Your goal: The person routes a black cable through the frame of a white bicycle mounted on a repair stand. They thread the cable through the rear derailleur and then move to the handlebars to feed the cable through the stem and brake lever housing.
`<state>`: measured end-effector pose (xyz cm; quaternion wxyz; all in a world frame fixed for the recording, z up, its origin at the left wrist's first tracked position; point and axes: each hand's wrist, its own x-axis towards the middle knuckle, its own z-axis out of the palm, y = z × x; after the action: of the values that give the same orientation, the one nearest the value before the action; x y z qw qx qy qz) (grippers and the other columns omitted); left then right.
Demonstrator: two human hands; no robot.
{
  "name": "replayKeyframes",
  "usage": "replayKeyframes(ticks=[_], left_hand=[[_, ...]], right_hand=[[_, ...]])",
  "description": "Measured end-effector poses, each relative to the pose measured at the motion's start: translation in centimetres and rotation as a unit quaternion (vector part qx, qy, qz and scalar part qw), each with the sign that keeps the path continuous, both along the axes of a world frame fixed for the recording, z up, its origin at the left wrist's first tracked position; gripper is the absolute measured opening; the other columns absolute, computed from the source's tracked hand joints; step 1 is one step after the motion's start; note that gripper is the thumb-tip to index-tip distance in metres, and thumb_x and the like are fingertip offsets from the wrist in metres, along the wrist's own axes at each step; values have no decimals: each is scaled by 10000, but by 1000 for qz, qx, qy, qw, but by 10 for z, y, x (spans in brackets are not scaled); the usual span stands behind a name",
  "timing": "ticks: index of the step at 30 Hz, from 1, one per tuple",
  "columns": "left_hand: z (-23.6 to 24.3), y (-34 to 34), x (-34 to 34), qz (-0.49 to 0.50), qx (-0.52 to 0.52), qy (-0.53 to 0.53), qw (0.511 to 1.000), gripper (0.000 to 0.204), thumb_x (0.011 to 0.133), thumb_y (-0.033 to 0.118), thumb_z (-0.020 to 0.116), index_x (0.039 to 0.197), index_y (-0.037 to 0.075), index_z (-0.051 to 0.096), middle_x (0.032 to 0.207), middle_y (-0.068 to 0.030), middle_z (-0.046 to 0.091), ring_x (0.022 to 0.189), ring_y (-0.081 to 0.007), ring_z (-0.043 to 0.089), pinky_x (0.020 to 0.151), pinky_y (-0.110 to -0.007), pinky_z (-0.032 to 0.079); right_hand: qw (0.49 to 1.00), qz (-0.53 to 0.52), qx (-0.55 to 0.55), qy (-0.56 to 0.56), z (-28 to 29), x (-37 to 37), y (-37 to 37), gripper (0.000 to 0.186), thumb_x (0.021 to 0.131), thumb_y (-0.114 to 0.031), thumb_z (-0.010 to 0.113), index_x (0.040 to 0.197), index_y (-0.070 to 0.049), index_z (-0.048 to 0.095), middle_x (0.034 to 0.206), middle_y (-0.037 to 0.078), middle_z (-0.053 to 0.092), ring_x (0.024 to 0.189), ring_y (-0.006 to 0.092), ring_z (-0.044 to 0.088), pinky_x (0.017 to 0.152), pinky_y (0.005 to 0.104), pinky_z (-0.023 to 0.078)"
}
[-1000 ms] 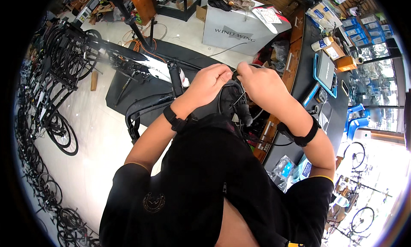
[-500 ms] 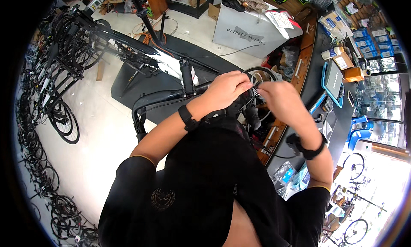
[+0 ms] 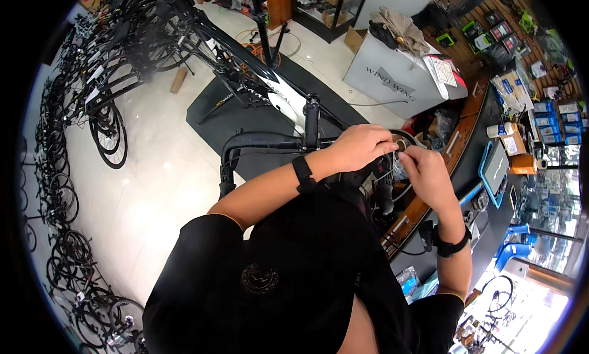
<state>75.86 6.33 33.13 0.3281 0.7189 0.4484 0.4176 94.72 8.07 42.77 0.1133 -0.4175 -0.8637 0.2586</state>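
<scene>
My left hand [image 3: 368, 146] lies over the right half of a black drop handlebar [image 3: 261, 139], fingers bent and thumb pressed to them. Facing it is my right hand [image 3: 428, 177], its thumb and fingertips pinched together. The fingertips of both hands nearly meet at the handlebar's right end, and whatever is between them is too small to make out. Pale loops of cable [image 3: 402, 171] show just below the fingertips. Left of my hands, a black stem [image 3: 312, 120] joins the handlebar to a black and white bicycle frame [image 3: 285, 96].
A dark mat [image 3: 208, 102] lies under the bicycle, with a repair stand [image 3: 262, 38] behind it. On the right runs a dark counter [image 3: 485, 231] bearing a laptop [image 3: 492, 173]. A big grey box [image 3: 389, 71] stands beyond. Rows of bicycles [image 3: 67, 188] line the left.
The whole view has shifted, so the scene sits lower and further right. My right hand's fingertips have come in closer, beside the left thumb, and its motion blur is gone.
</scene>
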Motion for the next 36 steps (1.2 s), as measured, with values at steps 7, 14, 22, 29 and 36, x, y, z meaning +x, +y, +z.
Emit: replayKeyframes(ticks=[7,14,22,29,36], left_hand=[[-11,10,-16,33,-17,-59,998,299,950,282,557,877,-4,602,771,-151,560,752,-337,560,677,-392,445],[-10,11,-10,15,-27,-42,999,323,949,298,554,843,-4,595,752,-169,578,737,-352,566,660,-414,445],[-14,17,-14,25,-41,-51,998,300,943,282,573,879,-7,624,765,-176,599,729,-343,581,660,-391,457],[-15,18,-19,44,-34,-30,998,282,937,269,576,863,2,629,744,-166,602,701,-341,577,640,-390,456],[-9,15,-11,19,-53,-9,998,310,944,296,559,846,7,620,729,-168,589,709,-353,572,640,-396,450]], right_hand=[[975,-99,-164,112,34,101,16,189,928,-101,586,860,69,636,733,35,611,679,118,525,618,262,426],[999,20,-24,-14,13,-5,19,164,893,-94,620,867,67,628,696,123,593,647,127,541,606,298,439],[996,-8,-51,66,24,59,30,116,885,-80,626,866,34,632,673,103,566,609,143,512,586,275,421],[999,-24,-35,33,21,25,20,173,894,-126,624,890,46,645,728,147,620,663,210,600,626,321,464],[999,24,38,-17,16,24,26,148,866,-112,628,838,33,646,683,180,597,610,285,579,590,344,455]])
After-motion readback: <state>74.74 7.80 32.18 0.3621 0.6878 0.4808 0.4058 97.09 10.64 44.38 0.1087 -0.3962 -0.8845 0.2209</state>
